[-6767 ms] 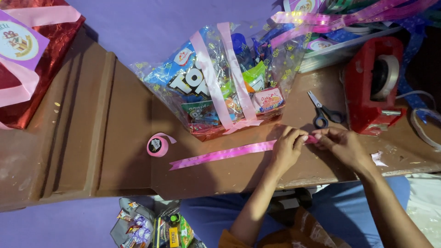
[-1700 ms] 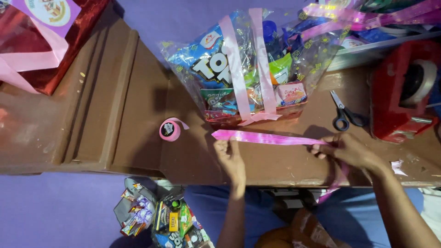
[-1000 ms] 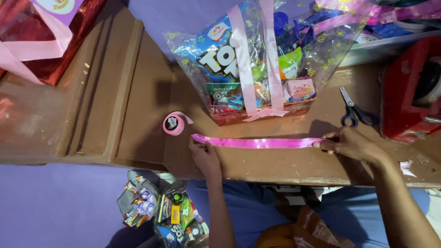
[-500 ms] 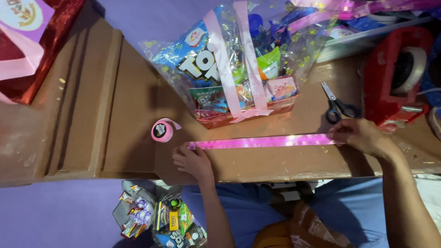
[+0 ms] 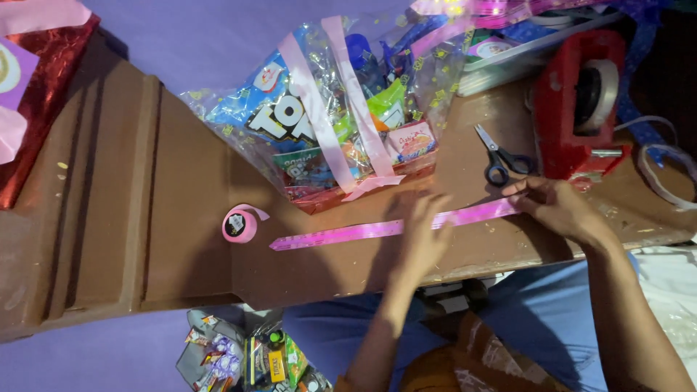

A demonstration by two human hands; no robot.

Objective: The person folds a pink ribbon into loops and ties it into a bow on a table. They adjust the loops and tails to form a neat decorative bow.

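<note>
a pink ribbon strip [image 5: 341, 234] lies flat along the brown table [image 5: 145, 239], beside a ribbon roll [image 5: 239, 224]. the left hand [image 5: 425, 236] presses its middle with fingers together; the right hand [image 5: 555, 207] pinches its end near black scissors [image 5: 501, 154].

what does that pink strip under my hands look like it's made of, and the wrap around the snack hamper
The pink strip looks like glossy plastic or satin ribbon: it glints along its flat length. The hamper wrap looks like clear cellophane: see-through, crinkled, shiny, printed with small yellow specks.

Desk [image 5: 181, 239] held: one pink ribbon strip [image 5: 348, 232], one ribbon roll [image 5: 239, 224], one scissors [image 5: 501, 154], one red tape dispenser [image 5: 573, 109], one wrapped gift hamper [image 5: 341, 123].
</note>
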